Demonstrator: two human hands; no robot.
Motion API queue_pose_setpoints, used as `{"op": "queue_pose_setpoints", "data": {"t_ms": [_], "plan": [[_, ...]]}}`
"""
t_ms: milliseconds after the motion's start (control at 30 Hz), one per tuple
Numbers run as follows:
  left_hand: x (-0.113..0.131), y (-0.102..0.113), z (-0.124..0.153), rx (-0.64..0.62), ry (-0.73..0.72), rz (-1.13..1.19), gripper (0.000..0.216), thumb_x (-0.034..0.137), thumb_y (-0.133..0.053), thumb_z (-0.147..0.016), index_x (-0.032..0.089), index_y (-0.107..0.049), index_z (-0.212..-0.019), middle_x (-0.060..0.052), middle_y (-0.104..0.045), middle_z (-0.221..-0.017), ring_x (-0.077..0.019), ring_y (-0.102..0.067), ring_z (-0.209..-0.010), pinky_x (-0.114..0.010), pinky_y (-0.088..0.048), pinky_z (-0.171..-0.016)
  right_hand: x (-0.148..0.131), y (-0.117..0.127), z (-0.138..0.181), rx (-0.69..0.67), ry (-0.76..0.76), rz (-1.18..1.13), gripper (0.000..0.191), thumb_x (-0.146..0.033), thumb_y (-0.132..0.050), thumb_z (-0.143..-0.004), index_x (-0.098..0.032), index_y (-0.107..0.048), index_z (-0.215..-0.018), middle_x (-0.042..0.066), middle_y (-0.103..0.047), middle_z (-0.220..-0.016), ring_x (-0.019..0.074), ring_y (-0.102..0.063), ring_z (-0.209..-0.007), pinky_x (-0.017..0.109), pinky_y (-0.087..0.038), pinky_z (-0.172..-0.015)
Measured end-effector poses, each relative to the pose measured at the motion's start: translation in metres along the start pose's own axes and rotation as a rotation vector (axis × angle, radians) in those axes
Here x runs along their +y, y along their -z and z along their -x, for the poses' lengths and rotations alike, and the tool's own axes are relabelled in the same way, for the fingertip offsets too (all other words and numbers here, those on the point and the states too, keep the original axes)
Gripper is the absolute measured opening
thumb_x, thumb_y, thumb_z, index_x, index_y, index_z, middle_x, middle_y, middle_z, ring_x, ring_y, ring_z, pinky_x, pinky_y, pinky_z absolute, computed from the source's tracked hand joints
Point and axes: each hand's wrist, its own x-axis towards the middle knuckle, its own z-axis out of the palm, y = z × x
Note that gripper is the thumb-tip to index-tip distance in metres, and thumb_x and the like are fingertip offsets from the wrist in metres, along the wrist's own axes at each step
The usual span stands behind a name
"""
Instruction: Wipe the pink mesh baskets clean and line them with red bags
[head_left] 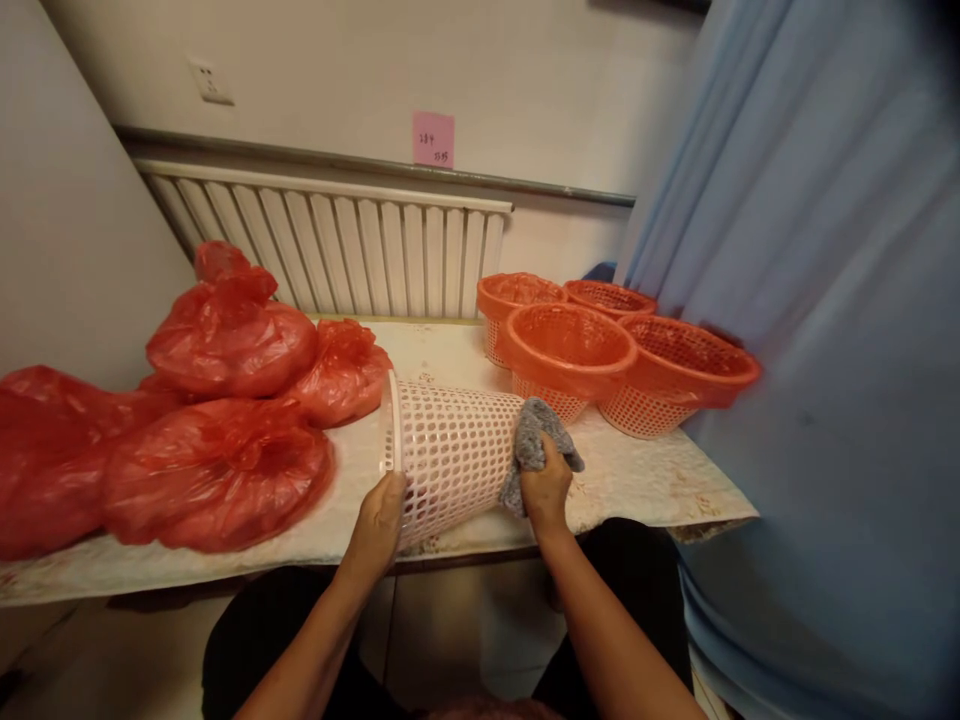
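Observation:
A white perforated plastic wastebasket [459, 440] lies on its side in front of me, its mouth toward the left and its base toward the right. My left hand [380, 522] grips the rim at the near side, with part of the fingers hidden inside or behind it. A grey cloth [531, 434] is bunched in my right hand [547, 490], which presses it against the base of the wastebasket. The cloth covers most of the base.
Tied red plastic bags [217, 475] are heaped at the left of the cloth-covered table [660, 475]. Several wastebaskets with red liners [574, 350] stand at the back right. A white radiator [337, 245] runs behind; a blue curtain [817, 400] hangs at the right.

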Motion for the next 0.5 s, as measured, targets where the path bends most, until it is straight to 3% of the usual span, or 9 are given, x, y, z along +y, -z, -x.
{"op": "queue_pose_setpoints", "data": {"t_ms": [100,233,333,500], "plan": [[-0.012,0.001,0.007,-0.029,-0.042,-0.039,0.055,0.064,-0.041,-0.087,0.015,-0.065,-0.091,-0.006,-0.068,-0.075,-0.0245,-0.062,-0.079,-0.034,-0.05,-0.076,0.021,0.003,-0.006,0.049,-0.095,0.025,0.035,-0.03,-0.052,-0.081,-0.014,-0.066,-0.109,0.011,-0.071,-0.092,0.0246,-0.064,-0.083,0.038,-0.048,-0.078],[-0.03,0.003,0.019,-0.088,-0.083,-0.081,0.054,0.064,-0.041,-0.086,0.016,-0.066,-0.09,-0.005,-0.067,-0.074,-0.0238,-0.06,-0.077,-0.033,-0.049,-0.076,0.026,0.002,-0.003,0.079,-0.125,0.001,0.035,-0.031,-0.053,-0.08,-0.013,-0.066,-0.107,0.01,-0.071,-0.085,0.0242,-0.063,-0.077,0.037,-0.048,-0.074],[-0.037,0.004,0.02,-0.097,-0.085,-0.092,0.053,0.061,-0.039,-0.089,0.016,-0.066,-0.09,-0.006,-0.069,-0.078,-0.0235,-0.06,-0.078,-0.033,-0.049,-0.076,0.019,0.0,0.002,0.102,-0.128,-0.016,0.036,-0.032,-0.053,-0.081,-0.014,-0.065,-0.11,0.011,-0.071,-0.088,0.0251,-0.063,-0.082,0.038,-0.048,-0.076],[-0.027,0.003,0.012,0.004,-0.054,-0.086,0.056,0.063,-0.036,-0.089,0.016,-0.066,-0.087,-0.007,-0.069,-0.08,-0.0246,-0.062,-0.08,-0.035,-0.05,-0.079,-0.009,-0.007,0.013,0.027,-0.086,0.013,0.038,-0.03,-0.051,-0.081,-0.012,-0.064,-0.112,0.015,-0.07,-0.098,0.0281,-0.064,-0.091,0.041,-0.048,-0.082]]}}
